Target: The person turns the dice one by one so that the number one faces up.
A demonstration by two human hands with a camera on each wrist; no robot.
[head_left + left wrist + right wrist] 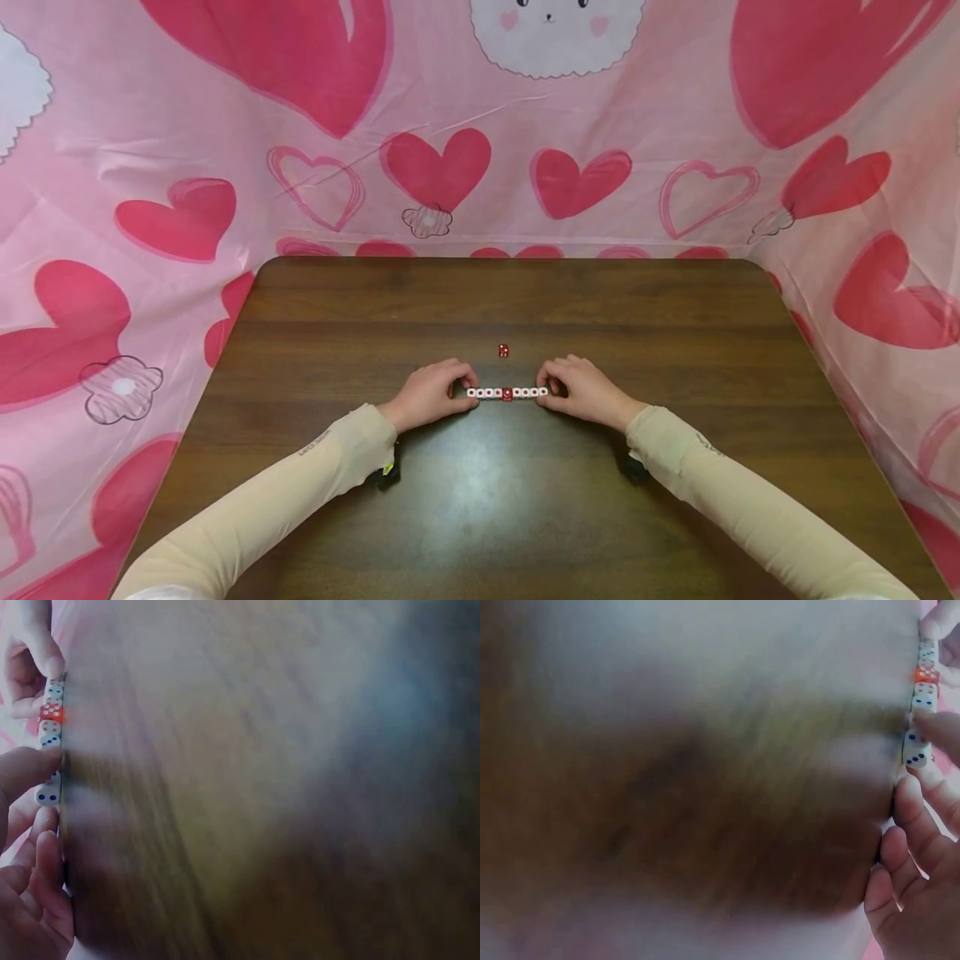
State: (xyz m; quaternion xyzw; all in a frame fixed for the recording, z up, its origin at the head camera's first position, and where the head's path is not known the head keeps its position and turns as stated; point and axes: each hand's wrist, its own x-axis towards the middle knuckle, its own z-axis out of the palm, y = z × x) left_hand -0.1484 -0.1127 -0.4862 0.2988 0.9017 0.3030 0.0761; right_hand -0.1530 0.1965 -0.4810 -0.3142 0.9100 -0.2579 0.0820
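A straight row of several small white dice (489, 392) runs left to right near the middle of the table, with one translucent red die (507, 393) at its centre. Red dots face up on the white ones; blue dots mark sides seen in the left wrist view. My left hand (433, 392) grips the row's left end between thumb and fingers. At the opposite end my right hand (588, 392) holds the row the same way, its thumb (937, 731) across the side of the white dice. Beyond the row, a second red die (503, 351) lies alone on the wood.
The dark brown wooden table (480, 517) has rounded far corners. Pink cloth (510, 108) printed with red hearts hangs behind it and along both sides. A light sleeve (285, 475) covers each forearm, and a dark wrist device (386, 475) shows under the left cuff.
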